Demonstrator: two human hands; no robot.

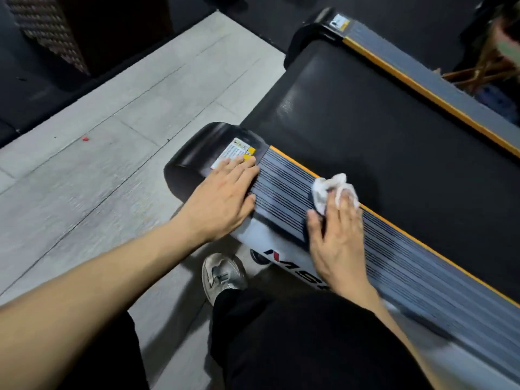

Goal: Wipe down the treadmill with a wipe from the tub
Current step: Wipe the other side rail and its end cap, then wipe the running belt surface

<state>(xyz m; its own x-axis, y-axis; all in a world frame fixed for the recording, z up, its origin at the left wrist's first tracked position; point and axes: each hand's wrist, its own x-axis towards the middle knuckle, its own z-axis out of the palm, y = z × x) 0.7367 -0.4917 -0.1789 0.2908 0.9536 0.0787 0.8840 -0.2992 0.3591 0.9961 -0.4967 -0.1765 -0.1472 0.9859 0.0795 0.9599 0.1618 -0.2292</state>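
The treadmill's black belt point(380, 142) runs from upper left to lower right. Its near side rail point(408, 266) is grey, ribbed and edged in orange. My right hand point(334, 237) presses a crumpled white wipe point(326, 190) flat onto this rail, fingers stretched over the wipe. My left hand point(222, 198) rests palm down on the rail's end, fingertips at the black end cap point(202, 150) and its warning sticker point(235, 153). The tub is not in view.
Grey floor tiles point(98, 164) lie to the left. My shoe point(222, 277) stands beside the treadmill's white side panel point(284, 260). The far side rail point(416, 77) runs along the upper right, with dark equipment behind it.
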